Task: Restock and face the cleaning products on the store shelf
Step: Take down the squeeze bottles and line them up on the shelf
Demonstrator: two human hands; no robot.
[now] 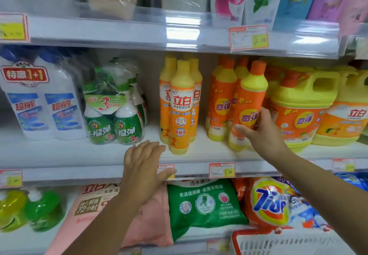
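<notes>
Reaching onto the middle shelf [59,151], the right hand [260,131] curls thumb and fingers round the lower body of the front orange-capped bottle [250,103], which stands upright near the shelf's front edge. Left of that bottle stands a cluster of yellow-capped bottles [180,107]. Further left and lower, the left hand [143,167] lies flat with straight fingers over the shelf lip, holding nothing, while handled jugs [302,111] sit just right of the bottle.

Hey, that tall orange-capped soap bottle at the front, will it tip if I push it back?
Probably tippy: the orange-capped bottle is tall and slim on a narrow base, so push low. It looks like rigid plastic, unlikely to flex. Its glossy surface may be slippery.
</notes>
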